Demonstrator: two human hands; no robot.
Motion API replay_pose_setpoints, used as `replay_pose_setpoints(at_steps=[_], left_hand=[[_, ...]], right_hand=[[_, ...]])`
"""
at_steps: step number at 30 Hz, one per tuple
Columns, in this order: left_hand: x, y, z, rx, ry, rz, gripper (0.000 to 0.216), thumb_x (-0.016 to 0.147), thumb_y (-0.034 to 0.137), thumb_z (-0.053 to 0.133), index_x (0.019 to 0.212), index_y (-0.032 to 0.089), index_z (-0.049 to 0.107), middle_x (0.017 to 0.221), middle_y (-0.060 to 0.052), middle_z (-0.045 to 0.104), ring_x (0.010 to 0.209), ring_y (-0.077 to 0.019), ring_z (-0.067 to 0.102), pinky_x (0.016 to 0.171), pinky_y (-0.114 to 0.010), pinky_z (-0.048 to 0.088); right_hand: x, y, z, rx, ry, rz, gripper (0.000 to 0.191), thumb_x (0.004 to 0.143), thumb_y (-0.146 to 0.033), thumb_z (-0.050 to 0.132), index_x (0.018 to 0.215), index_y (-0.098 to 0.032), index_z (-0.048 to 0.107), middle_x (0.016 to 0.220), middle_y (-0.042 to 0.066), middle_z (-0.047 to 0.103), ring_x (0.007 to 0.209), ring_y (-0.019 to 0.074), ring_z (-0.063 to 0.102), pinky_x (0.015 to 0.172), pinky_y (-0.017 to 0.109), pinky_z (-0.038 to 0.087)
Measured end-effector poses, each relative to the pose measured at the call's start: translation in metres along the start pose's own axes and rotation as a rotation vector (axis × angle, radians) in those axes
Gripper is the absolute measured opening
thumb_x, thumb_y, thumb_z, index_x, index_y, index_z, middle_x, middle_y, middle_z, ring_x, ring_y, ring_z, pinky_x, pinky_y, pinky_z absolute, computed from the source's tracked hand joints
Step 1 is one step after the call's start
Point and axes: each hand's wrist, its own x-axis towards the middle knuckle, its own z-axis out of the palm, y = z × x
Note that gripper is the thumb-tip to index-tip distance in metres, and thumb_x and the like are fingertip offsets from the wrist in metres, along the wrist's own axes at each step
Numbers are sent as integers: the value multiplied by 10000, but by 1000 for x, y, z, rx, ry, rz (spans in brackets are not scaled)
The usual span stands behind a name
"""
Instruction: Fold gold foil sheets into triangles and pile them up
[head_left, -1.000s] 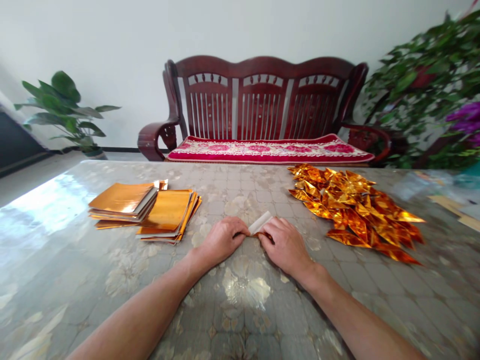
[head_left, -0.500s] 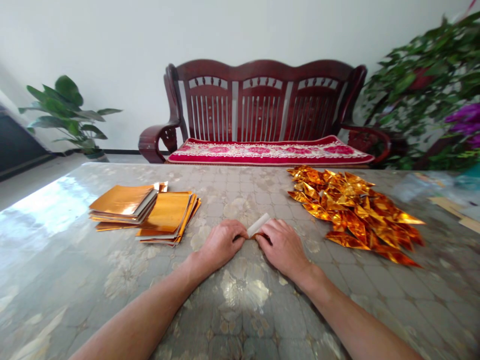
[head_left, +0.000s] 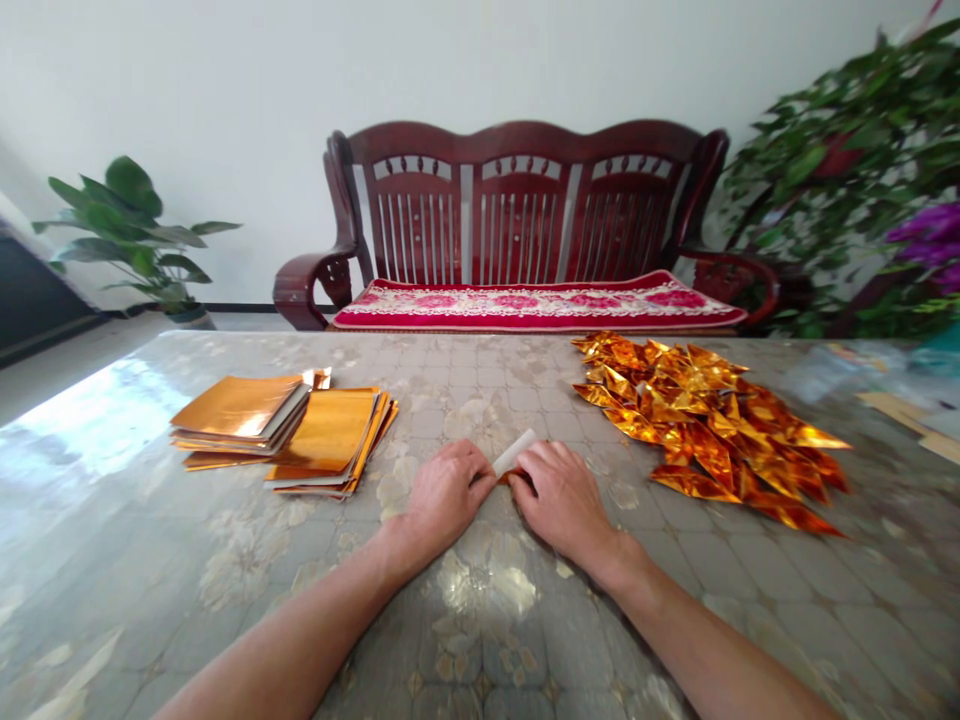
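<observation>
Between my two hands is a small sheet of foil paper (head_left: 513, 453), its pale back showing as a strip and a sliver of orange foil at the lower edge. My left hand (head_left: 450, 487) pinches its left end with thumb and fingers. My right hand (head_left: 561, 492) grips the other end, fingers bent over it. Both hands rest low over the table, and they hide most of the sheet. To the left lie stacks of flat gold foil paper (head_left: 324, 432). On the right is a heap of folded, pointed gold foil pieces (head_left: 697, 425).
The table (head_left: 480, 640) has a patterned, shiny cover. Clear plastic bags (head_left: 847, 370) and tan card strips (head_left: 911, 425) lie at the right edge. Beyond the table stands a wooden bench (head_left: 521, 205) with a red cushion, with potted plants (head_left: 139, 235) at the sides.
My hands stay on the foil paper with only slight finger movement. The right fingers have curled a little further over it. The view has shifted slightly.
</observation>
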Motion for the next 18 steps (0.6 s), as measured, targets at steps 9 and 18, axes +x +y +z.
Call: replay_pose_setpoints(at_steps=[9, 18], left_hand=[[0, 1, -4, -14, -28, -24, 164, 909, 240, 611, 769, 215, 692, 843, -2, 663, 859, -161, 613, 782, -254, 423], [0, -4, -4, -126, -28, -32, 117, 887, 243, 655, 802, 226, 733, 858, 3, 682, 879, -159, 619, 815, -257, 440]], right_hand=[[-2, 8, -2, 174, -15, -25, 79, 915, -283, 664, 862, -229, 688, 924, 31, 668, 926, 211, 553, 797, 322, 402], [-8, 19, 1, 258, -13, -59, 114, 847, -230, 745, 954, -265, 764, 895, 14, 680, 914, 204, 577, 781, 307, 440]])
